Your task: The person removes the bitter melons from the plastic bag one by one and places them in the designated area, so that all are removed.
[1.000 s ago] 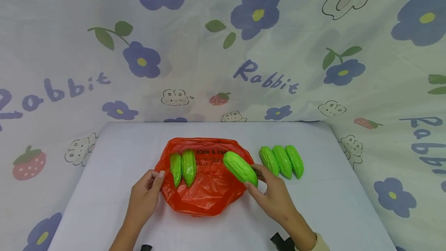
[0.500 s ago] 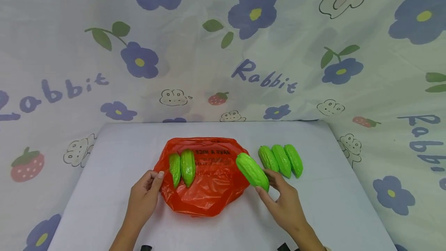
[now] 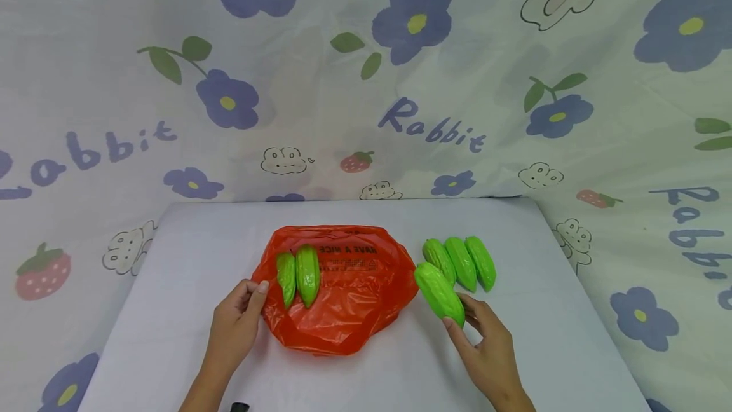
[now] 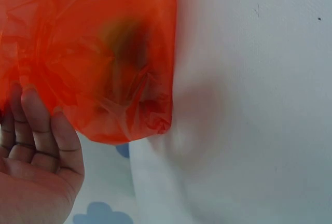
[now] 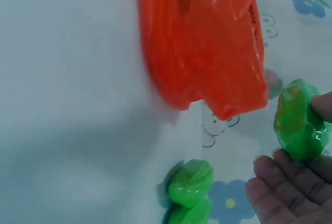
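In the head view my left hand pinches the left rim of a red plastic bag, whose mouth gapes wide and shows dark printing. Two glossy green bitter melons lie side by side within it, toward the left. My right hand holds another bitter melon between thumb and fingers, tilted, just right of the bag's rim. The right wrist view shows this melon apart from the bag. In the left wrist view, fingers lie against the bag, and the thumb is hidden.
Three more bitter melons lie in a row on the white tabletop, beyond my right hand. A patterned cloth hangs behind and beside the table. A small black object shows near my left forearm.
My right hand has moved right and nearer to me with the bitter melon, from over the bag's right side to outside its rim. My left hand stays at the left rim.
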{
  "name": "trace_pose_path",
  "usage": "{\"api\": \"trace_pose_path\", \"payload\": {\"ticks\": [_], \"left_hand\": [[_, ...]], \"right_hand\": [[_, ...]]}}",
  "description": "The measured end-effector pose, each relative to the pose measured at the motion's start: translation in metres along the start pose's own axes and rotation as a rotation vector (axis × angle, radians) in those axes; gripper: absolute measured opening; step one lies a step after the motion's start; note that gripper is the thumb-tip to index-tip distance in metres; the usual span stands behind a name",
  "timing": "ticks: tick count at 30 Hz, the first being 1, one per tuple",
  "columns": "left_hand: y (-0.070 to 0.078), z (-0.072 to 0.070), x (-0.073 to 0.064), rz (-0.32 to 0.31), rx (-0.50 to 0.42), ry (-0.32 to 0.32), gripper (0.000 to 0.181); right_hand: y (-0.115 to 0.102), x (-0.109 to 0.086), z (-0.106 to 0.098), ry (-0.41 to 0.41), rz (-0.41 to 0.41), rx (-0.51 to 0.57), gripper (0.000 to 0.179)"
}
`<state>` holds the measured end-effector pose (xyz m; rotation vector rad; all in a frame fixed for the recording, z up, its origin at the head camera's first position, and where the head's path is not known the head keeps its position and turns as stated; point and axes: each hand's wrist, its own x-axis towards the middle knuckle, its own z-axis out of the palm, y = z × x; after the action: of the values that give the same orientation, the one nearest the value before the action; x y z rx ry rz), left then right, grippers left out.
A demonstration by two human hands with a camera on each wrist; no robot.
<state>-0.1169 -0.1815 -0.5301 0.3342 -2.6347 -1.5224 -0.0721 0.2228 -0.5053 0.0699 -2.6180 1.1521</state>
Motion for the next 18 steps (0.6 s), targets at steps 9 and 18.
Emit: {"api": "trace_pose_path", "payload": {"ticks": [9, 18], "left_hand": [[0.000, 0.000, 0.001, -0.009, 0.000, -0.003, 0.037], [0.004, -0.001, 0.000, -0.004, -0.011, -0.032, 0.037]], "right_hand": [[0.017, -0.020, -0.002, 0.021, 0.117, -0.101, 0.042], [0.032, -0.030, -0.002, 0.054, 0.183, -0.104, 0.043]]}}
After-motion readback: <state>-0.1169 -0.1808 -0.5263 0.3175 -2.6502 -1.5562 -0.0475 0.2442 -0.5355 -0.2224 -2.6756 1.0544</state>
